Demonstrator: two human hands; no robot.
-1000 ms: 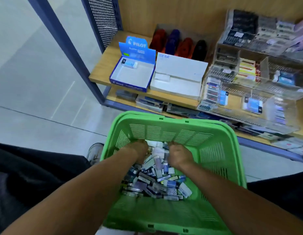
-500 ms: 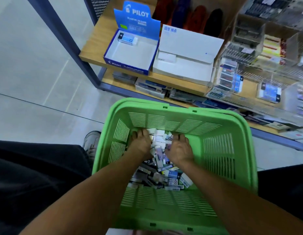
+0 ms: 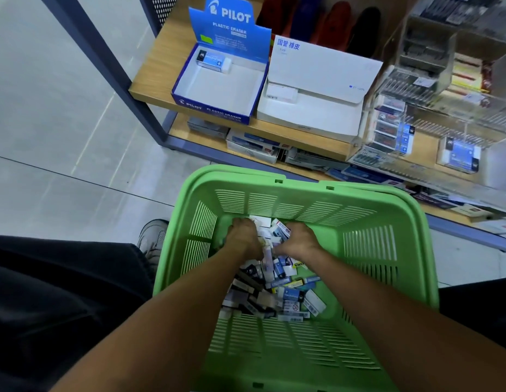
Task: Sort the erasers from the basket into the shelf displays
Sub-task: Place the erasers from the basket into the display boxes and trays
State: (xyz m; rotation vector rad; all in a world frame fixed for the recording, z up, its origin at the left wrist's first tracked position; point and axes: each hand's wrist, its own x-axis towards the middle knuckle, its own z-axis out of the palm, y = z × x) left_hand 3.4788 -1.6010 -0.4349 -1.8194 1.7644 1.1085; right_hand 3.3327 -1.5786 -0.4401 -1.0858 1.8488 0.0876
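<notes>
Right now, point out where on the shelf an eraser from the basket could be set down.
The blue box is mostly bare floor, with one eraser at its back left. The white box beside it has room in front of its single eraser. The clear bins to the right are crowded. Both hands, left and right, are in the basket.

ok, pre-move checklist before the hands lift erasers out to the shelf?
1. Both hands in the basket: ok, left hand and right hand are on the eraser pile.
2. Grip secured: cannot tell, fingers are buried among the erasers.
3. Pilot box has room: ok, it holds one eraser.
4. White box open: ok, lid is up.
5. Which brand is in hand: cannot tell.
</notes>
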